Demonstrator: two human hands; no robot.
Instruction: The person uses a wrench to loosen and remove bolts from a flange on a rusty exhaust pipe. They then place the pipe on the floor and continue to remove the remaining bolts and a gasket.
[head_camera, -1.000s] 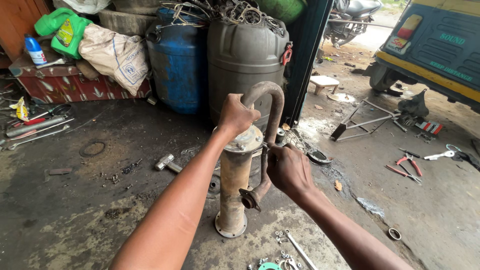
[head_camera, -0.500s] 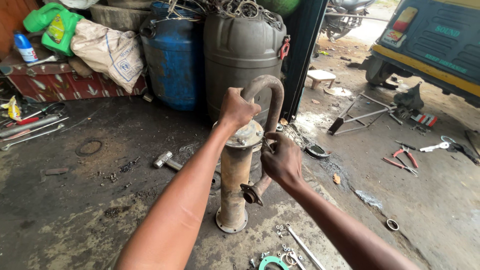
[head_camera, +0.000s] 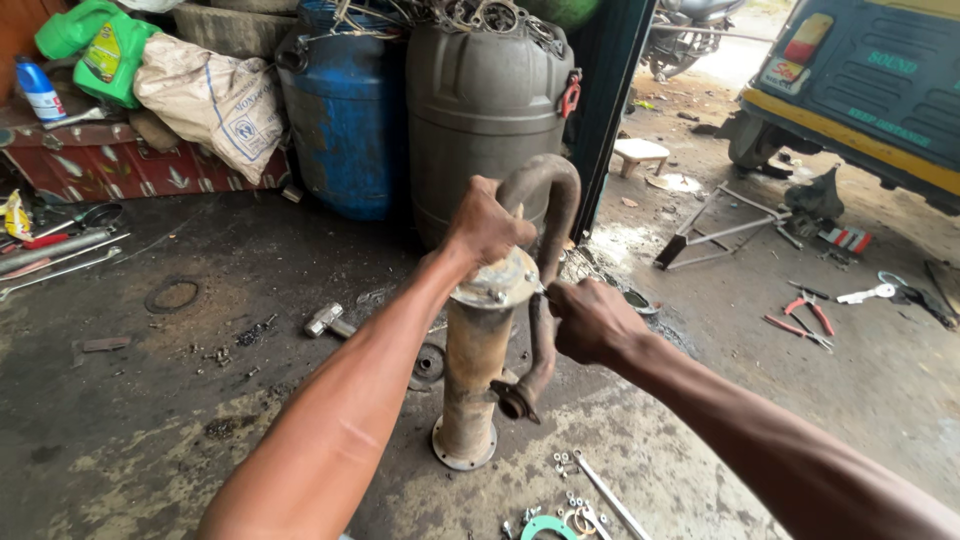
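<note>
A rusty cylindrical exhaust silencer stands upright on the oily floor, with a curved pipe arching over its top and running down its right side. My left hand grips the top where the pipe meets the flange. My right hand is closed around the thin pipe section just right of the cylinder, fingers against the flange edge; I cannot tell if it holds a small tool.
A grey drum and a blue drum stand behind. A hammer, loose bolts and a spanner lie near the base. Red pliers lie right. A three-wheeler's rear is at top right.
Both hands stay on the silencer. My right hand has shifted slightly up toward the flange, and the view has moved closer.
</note>
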